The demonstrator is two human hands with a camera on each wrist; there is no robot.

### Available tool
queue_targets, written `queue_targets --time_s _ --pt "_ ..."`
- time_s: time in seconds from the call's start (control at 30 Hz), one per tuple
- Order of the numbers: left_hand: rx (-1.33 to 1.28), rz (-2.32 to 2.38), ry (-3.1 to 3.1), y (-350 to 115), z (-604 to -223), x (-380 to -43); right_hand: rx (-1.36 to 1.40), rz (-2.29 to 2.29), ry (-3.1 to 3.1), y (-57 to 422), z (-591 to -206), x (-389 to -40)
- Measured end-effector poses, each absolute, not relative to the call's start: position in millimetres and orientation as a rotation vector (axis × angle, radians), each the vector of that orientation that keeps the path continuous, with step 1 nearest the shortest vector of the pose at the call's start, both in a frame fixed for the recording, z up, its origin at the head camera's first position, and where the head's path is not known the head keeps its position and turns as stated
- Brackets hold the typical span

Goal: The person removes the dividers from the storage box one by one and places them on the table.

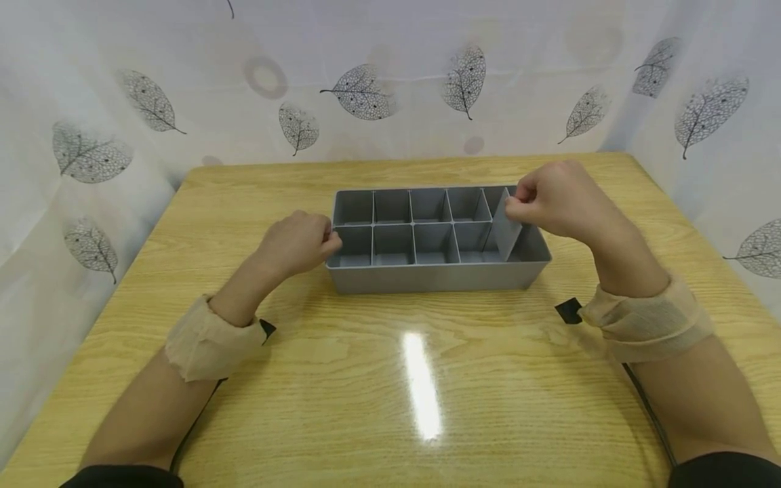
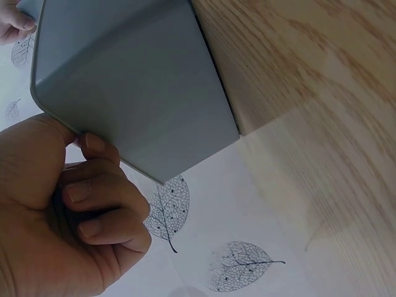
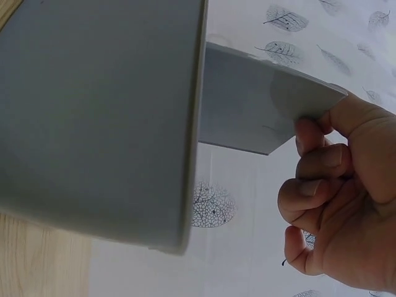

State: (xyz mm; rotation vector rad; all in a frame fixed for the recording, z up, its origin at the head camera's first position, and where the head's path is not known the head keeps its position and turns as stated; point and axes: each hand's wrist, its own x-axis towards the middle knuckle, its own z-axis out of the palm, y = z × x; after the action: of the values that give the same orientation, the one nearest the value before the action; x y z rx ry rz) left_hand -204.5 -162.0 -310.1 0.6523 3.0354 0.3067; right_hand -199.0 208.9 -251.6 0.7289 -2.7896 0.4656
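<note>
A grey plastic organizer box (image 1: 427, 278) sits on the table, split by thin dividers into two rows of compartments. At its left end my left hand (image 1: 295, 244) pinches the rim between thumb and index finger. The left wrist view shows that grip on the edge of the box's end wall (image 2: 154, 105), the other fingers curled below. Over the right end, my right hand (image 1: 561, 200) pinches the top of a flat grey divider (image 1: 505, 234). This divider stands tilted and rises above the rim, as the right wrist view also shows beside the box wall (image 3: 99, 124).
The box rests on a light wood-grain table (image 1: 354, 379) with a bright reflection near its middle. Behind and at the sides hangs a white curtain (image 1: 403, 41) printed with leaves. Beige wraps (image 1: 213, 339) circle both wrists, and dark cables run along the forearms.
</note>
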Motion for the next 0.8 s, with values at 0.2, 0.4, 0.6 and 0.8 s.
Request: queue_targets --time_s 0.2,0.4,0.6,0.8 --pt "0.649 0.296 3.022 -161.0 -310.6 -205.1 0.721 0.470 -2.811 208.4 -251.2 -200.1" --pt "0.632 0.300 3.052 -158.8 -308.0 -202.0 0.706 0.477 -2.793 205.9 -248.4 -199.2" --pt "0.654 0.336 3.076 -157.0 -310.0 -202.5 0.725 0.436 -2.749 204.7 -248.0 -196.4" --pt "0.625 0.358 3.057 -157.2 -311.9 -202.4 0.713 0.444 -2.775 206.0 -248.9 -195.3"
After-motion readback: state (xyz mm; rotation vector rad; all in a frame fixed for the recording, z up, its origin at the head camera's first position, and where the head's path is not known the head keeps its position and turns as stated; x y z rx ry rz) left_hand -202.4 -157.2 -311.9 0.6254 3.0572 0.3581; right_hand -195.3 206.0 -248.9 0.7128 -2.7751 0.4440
